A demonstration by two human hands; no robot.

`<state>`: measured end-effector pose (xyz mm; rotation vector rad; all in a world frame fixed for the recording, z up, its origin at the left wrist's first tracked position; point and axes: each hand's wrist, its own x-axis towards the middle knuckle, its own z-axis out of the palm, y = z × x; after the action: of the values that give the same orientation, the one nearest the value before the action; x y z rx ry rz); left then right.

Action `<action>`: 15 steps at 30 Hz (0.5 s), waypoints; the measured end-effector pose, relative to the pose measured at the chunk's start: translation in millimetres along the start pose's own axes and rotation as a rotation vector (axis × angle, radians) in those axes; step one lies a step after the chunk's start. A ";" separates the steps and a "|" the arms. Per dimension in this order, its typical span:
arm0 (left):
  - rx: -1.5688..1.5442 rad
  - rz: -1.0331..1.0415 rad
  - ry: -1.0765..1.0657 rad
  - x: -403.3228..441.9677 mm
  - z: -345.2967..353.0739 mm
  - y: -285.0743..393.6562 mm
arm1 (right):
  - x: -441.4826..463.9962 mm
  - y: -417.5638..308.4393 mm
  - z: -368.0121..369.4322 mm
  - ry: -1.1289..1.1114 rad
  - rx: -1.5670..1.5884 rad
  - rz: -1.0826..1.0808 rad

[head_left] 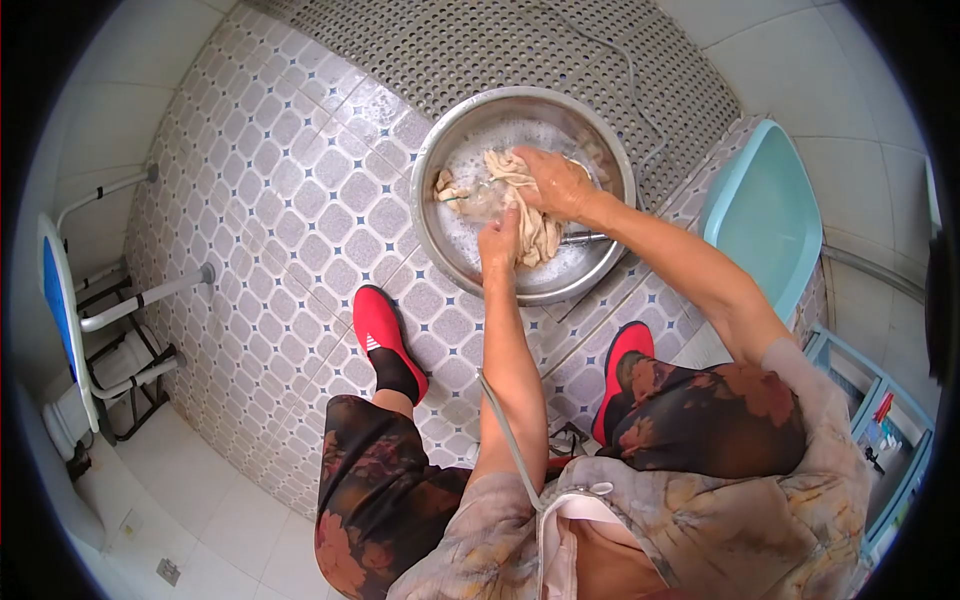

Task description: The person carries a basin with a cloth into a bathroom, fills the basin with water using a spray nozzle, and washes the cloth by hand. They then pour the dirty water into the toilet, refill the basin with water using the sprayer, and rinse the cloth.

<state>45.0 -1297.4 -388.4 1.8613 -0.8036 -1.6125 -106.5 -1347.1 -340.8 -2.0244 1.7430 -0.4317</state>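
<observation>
A round metal basin (425,215) stands on the floor with foamy water inside. In it, a wet cream-coloured cloth (540,240) lies bunched up, and its folds hang down between my hands. My right hand (555,183) is closed over the upper part of the cloth. Just below and to the left, my left hand (499,242) is closed in a fist at the cloth's edge. Left of my hands, more fabric (453,192) shows in the suds beside a clear, shiny patch that I cannot make out. A shiny metal piece (584,238) lies near the basin's right wall.
A perforated grey mat (480,50) covers the floor behind the basin, with a thin hose (632,85) across it. A turquoise tub (765,220) leans at the right, above a blue rack (870,400). A blue-and-white folding seat (65,310) stands left. My red shoes (380,320) flank the basin's near side.
</observation>
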 end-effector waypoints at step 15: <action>-0.520 0.187 0.271 -21.5 -6.6 14.5 | -4.9 26.6 -19.9 0.063 0.791 0.750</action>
<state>48.1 -1291.2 -362.6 1.5308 -0.3787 -1.2645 -139.9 -1347.7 -337.2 -0.7606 1.8070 -0.7618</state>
